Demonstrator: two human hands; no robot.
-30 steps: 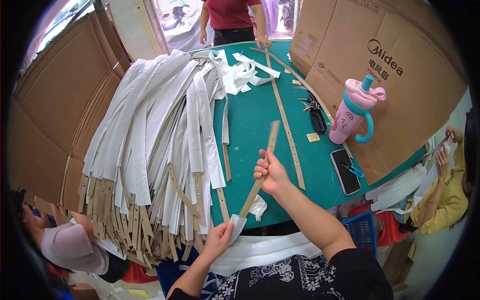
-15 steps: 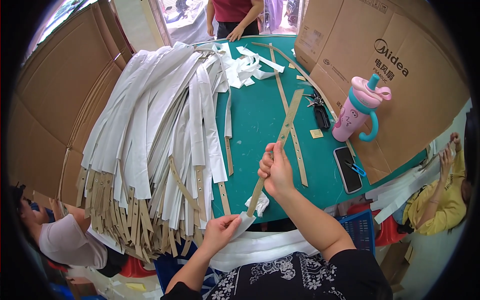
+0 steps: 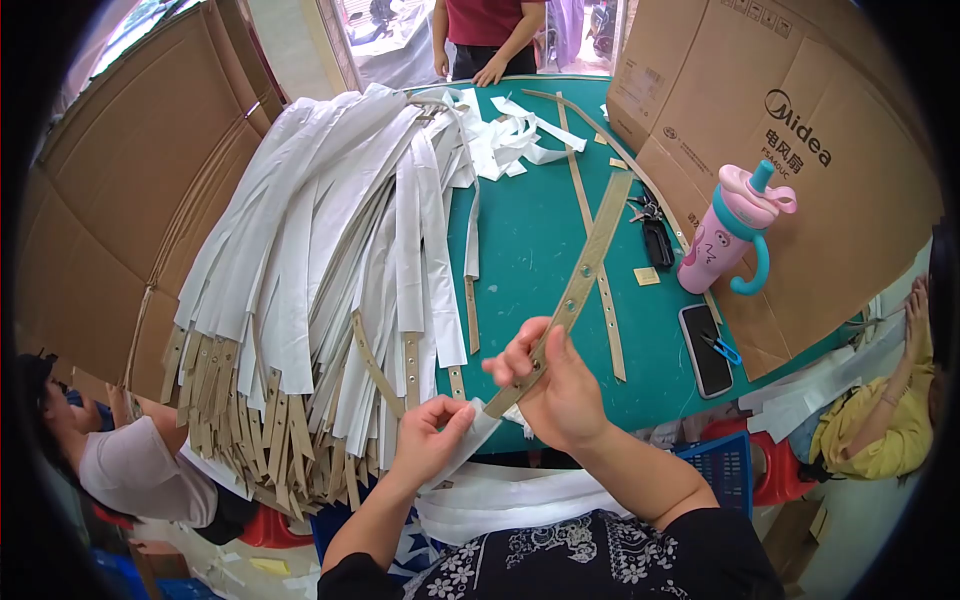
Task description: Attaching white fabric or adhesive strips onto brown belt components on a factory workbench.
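A beige belt strap [image 3: 603, 230] with a row of metal eyelets slants up and away from my hands over the table. My right hand [image 3: 566, 400] holds its lower part, palm up, the strap lying across the loosely curled fingers with the thumb beside it. My left hand [image 3: 430, 440] pinches the lower end, where a white wrapping [image 3: 472, 440] covers the strap. Close by on the left lies a big heap of similar straps in white wrappings [image 3: 300, 200], their bare beige ends [image 3: 270, 420] hanging over the near edge. More white-wrapped lengths [image 3: 520, 500] rest across my lap.
The green table [image 3: 520, 240] carries loose straps, white scraps [image 3: 515, 135], a black-handled tool [image 3: 656, 240], a phone [image 3: 704, 355] with blue snips [image 3: 722, 349], and a pink tumbler [image 3: 728, 225]. Cardboard sheets [image 3: 740, 110] stand on both sides. Other people are left, right and across.
My right hand has moved down the strap toward my left hand, its fingers loosening from a tighter grip. More bare strap shows above it. The whole view has shifted slightly.
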